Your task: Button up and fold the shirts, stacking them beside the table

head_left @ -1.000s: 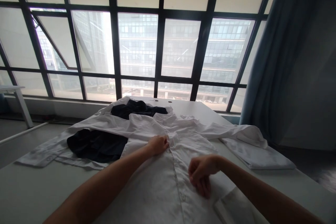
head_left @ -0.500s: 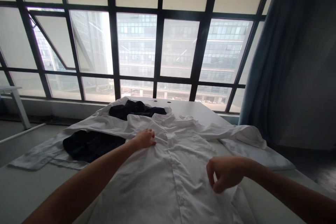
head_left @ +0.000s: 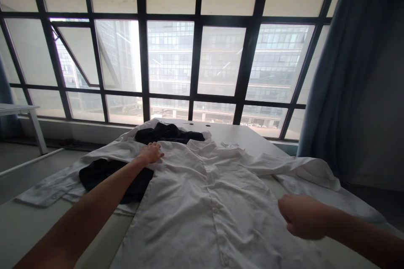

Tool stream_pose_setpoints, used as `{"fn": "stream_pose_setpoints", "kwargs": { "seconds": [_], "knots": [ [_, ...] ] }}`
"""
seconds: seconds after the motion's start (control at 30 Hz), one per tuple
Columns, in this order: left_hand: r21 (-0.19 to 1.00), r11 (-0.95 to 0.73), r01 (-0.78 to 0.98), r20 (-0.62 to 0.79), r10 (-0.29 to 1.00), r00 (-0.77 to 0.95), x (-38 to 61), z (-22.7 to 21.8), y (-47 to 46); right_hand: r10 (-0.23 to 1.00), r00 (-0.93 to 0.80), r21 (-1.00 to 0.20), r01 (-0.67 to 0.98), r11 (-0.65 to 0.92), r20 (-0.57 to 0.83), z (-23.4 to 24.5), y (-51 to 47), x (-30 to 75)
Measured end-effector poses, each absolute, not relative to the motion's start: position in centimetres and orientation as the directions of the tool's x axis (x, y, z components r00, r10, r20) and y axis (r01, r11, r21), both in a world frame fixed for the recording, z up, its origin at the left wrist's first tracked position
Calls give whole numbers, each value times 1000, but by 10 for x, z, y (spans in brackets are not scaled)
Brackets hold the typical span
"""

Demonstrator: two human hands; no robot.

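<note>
Moved outward, the left hand (head_left: 152,152) rests on the far left shoulder of the white shirt (head_left: 183,201), fingers slightly apart; the right hand (head_left: 303,216), likewise, curls by its near right edge, grip unclear. Smoothing seems in hand, calling next for light pressure, the shirt lying beneath the left fingers

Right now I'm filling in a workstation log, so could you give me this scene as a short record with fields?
Garment: white button-up shirt, front up, wrinkled
Surface: white table
Left hand: palm down on the shirt, near the picture-left shoulder
Right hand: fingers curled, near the picture-right side edge; contact unclear
Nearby: dark cloth, showing near and beyond the picture-left sleeve
Background: black-framed windows; blue curtain
</note>
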State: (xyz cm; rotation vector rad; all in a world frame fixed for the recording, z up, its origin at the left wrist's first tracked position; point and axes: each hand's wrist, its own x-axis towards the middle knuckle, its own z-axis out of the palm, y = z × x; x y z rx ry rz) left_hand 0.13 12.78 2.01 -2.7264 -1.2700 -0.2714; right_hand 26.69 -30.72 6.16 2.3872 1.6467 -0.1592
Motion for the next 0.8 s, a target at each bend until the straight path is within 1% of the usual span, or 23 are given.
{"fn": "stream_pose_setpoints", "kwargs": {
  "seconds": [0.07,0.1,0.17,0.23,0.3,0.37,0.43,0.47,0.53,0.6,0.7,0.8],
  "knots": [
    [-1,-604,797,207,780,591,3,19,139,894,391,199,915,-351,-218,60,-273,284],
    [16,-591,807,200,792,576,5,18,145,897,392,195,914,-356,-202,59,-258,292],
    [41,-574,818,192,808,557,10,17,155,892,419,165,904,-394,-166,56,-233,314],
    [57,-574,817,213,806,552,18,18,163,879,466,127,882,-454,-96,51,-211,340],
    [61,-599,799,259,782,567,30,18,168,844,536,122,840,-529,-25,45,-191,367],
    [43,-646,762,313,733,604,45,20,170,824,564,111,816,-567,60,38,-172,391],
    [25,-689,725,336,688,643,61,22,170,808,570,47,812,-582,150,31,-150,410],
    [24,-702,712,320,680,660,69,23,169,800,574,-6,813,-582,177,28,-139,417],
    [18,-715,698,265,677,686,84,24,168,787,589,-139,808,-573,182,23,-118,427],
    [-3,-721,693,230,674,702,95,22,168,781,603,-242,791,-561,163,18,-98,434],
    [-45,-727,685,209,664,718,103,18,172,764,627,-302,765,-569,149,13,-78,443],
    [15,-705,709,120,706,698,103,17,176,754,653,-325,731,-600,75,14,-70,449]
  ]
}}
